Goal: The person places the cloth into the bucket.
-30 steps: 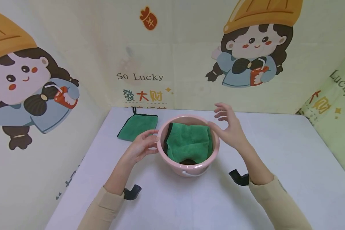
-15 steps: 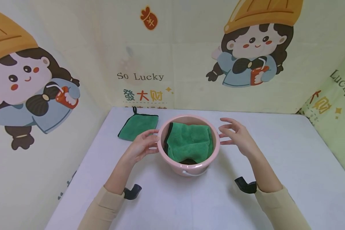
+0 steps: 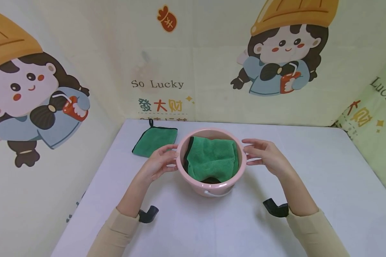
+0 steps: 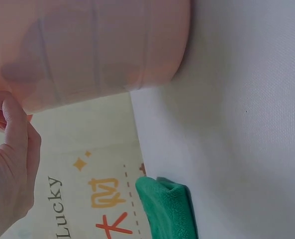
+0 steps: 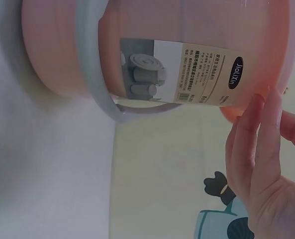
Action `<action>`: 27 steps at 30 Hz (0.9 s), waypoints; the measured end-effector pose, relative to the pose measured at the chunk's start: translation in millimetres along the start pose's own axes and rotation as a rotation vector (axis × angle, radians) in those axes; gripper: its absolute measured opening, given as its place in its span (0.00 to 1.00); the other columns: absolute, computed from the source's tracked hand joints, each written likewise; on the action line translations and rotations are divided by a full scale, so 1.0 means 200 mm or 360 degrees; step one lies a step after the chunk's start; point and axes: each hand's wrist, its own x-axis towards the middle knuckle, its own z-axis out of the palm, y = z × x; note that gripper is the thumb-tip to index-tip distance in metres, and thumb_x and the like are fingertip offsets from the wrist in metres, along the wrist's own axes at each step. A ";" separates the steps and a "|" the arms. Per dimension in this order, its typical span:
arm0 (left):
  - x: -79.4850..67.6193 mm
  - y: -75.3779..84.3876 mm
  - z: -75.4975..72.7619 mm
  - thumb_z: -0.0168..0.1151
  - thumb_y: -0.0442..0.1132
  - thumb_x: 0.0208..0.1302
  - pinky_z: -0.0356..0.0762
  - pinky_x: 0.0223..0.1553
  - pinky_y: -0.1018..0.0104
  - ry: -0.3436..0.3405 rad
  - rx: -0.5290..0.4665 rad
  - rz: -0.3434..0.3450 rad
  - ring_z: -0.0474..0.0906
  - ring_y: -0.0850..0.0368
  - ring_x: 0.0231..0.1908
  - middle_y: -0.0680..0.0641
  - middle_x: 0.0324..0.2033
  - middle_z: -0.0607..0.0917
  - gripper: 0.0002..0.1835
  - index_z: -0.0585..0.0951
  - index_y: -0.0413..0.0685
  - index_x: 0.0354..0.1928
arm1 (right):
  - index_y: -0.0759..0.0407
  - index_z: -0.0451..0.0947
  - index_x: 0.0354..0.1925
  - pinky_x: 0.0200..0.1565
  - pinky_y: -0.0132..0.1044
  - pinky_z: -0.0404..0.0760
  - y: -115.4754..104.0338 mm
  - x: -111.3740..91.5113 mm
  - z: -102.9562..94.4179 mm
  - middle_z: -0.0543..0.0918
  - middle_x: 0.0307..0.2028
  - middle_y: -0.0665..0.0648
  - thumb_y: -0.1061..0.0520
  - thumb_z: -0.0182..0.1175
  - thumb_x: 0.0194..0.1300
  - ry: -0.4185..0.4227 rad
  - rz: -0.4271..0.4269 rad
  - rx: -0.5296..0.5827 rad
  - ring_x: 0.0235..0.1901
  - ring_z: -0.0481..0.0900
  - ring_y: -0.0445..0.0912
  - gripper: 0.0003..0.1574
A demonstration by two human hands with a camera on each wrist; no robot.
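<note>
A pink bucket stands upright in the middle of the table, its white handle hanging down at the front. Inside it lies a green cloth with dark edging, filling most of the opening. My left hand touches the bucket's left side just under the rim, fingers lightly bent. On the opposite side, my right hand has its fingertips against the rim, fingers nearly straight in the right wrist view. Whatever lies below the cloth is mostly hidden; a dark strip shows at its front.
A second green cloth with black edging and a loop lies flat at the back left, behind my left hand. The white table ends at a printed backdrop. Printed curtains stand on both sides.
My right hand has come down from above the bucket's right rim, moved outward, then closed in to touch its right side. The left hand, bucket and cloths stay put.
</note>
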 end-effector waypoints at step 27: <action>0.14 -0.04 -0.19 0.63 0.51 0.54 0.54 0.58 0.40 0.0709 0.1829 0.0670 0.56 0.40 0.59 0.40 0.60 0.63 0.36 0.64 0.47 0.62 | 0.72 0.62 0.60 0.37 0.37 0.82 0.03 0.00 -0.01 0.81 0.34 0.48 0.57 0.58 0.62 -0.0117 -0.0006 0.0050 0.33 0.81 0.42 0.33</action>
